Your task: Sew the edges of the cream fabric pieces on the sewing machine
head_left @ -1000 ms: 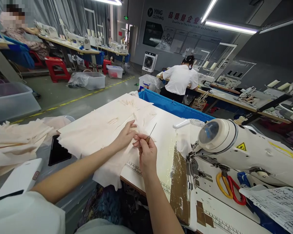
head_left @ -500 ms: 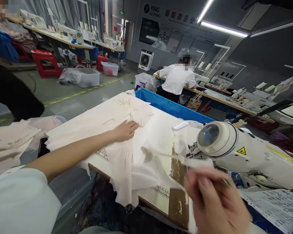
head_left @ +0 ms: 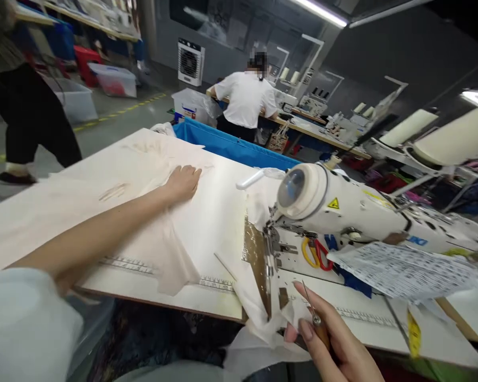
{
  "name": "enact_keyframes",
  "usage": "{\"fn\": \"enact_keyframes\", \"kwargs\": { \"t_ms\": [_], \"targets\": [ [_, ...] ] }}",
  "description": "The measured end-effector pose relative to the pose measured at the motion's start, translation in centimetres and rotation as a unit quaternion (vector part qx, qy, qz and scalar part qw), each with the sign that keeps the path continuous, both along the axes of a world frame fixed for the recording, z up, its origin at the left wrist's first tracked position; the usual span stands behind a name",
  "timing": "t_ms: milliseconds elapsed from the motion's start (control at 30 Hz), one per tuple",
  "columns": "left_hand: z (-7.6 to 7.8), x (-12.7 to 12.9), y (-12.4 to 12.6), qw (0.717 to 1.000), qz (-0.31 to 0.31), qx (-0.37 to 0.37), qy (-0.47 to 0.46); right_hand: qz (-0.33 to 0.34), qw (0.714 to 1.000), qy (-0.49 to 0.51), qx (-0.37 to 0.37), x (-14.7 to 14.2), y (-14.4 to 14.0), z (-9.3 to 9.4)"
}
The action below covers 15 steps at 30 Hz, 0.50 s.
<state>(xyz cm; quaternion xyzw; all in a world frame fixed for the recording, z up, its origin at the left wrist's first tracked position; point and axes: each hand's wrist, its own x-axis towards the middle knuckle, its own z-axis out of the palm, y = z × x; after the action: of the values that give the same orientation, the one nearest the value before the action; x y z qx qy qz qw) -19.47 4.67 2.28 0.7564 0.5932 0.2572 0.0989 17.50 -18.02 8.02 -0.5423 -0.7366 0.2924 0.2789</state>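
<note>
My left hand (head_left: 183, 183) lies on the pale pink fabric (head_left: 143, 159) spread over the table, its fingers curled closed at the cloth's edge. In my right hand (head_left: 336, 339), low at the right, an awl (head_left: 321, 330) with a wooden handle and thin metal point is held, the point upward. Thumb and fingers of the same hand also pinch a loose pale cloth piece (head_left: 255, 302), which hangs over the table's front edge. Just beyond is the white sewing machine (head_left: 342, 201), with the metal parts around its needle area partly in view.
Yellow-and-red-handled scissors (head_left: 316, 253) lie beneath the machine arm, near a printed sheet (head_left: 406, 268). A yellow tape measure (head_left: 413, 334) hangs at the right. Behind the table (head_left: 219, 212) stands a blue bin (head_left: 235, 146). One person (head_left: 245, 101) sits ahead; another (head_left: 32, 116) walks at left.
My view has swung right. My left hand's fingers have gone from flat to curled. My right hand has drawn the loose cloth piece away from the larger fabric, toward the table's front edge.
</note>
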Motion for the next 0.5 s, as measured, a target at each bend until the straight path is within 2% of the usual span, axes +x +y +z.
{"fn": "enact_keyframes", "kwargs": {
  "t_ms": [67,133,167,200,233,267,333,367,400,433,500],
  "targets": [
    [0.7,2.6,-1.7,0.998,-0.060,-0.023,-0.016,0.000,1.000,0.004,-0.004,1.0,0.3,0.4],
    [2.1,5.6,-4.6,0.983,-0.170,-0.069,-0.026,0.000,1.000,-0.013,0.013,1.6,0.4,0.8],
    [2.9,7.3,-6.2,0.966,-0.239,-0.097,-0.030,0.009,0.999,-0.034,0.027,1.8,0.4,1.1],
    [3.7,9.0,-7.8,0.938,-0.321,-0.130,-0.036,0.024,0.997,-0.061,0.043,1.8,0.4,1.5],
    [4.4,10.7,-9.3,0.890,-0.413,-0.186,-0.061,0.047,0.993,-0.088,0.063,1.8,0.3,2.0],
    [5.1,12.3,-10.6,0.848,-0.473,-0.221,-0.087,0.077,0.987,-0.113,0.083,1.7,0.3,2.7],
    [5.8,15.3,-12.2,0.778,-0.555,-0.262,-0.134,0.141,0.972,-0.149,0.116,1.7,0.0,4.0],
    [5.9,16.6,-12.6,0.759,-0.574,-0.273,-0.142,0.165,0.965,-0.160,0.126,1.8,-0.2,4.6],
    [5.9,17.5,-12.8,0.752,-0.582,-0.275,-0.140,0.178,0.960,-0.168,0.136,2.0,-0.5,5.0],
    [5.7,18.2,-12.8,0.761,-0.579,-0.262,-0.129,0.179,0.958,-0.176,0.136,2.4,-0.9,5.2],
    [5.3,18.8,-12.7,0.824,-0.534,-0.167,-0.089,0.145,0.967,-0.167,0.127,3.3,-1.9,5.0]
  ]
}}
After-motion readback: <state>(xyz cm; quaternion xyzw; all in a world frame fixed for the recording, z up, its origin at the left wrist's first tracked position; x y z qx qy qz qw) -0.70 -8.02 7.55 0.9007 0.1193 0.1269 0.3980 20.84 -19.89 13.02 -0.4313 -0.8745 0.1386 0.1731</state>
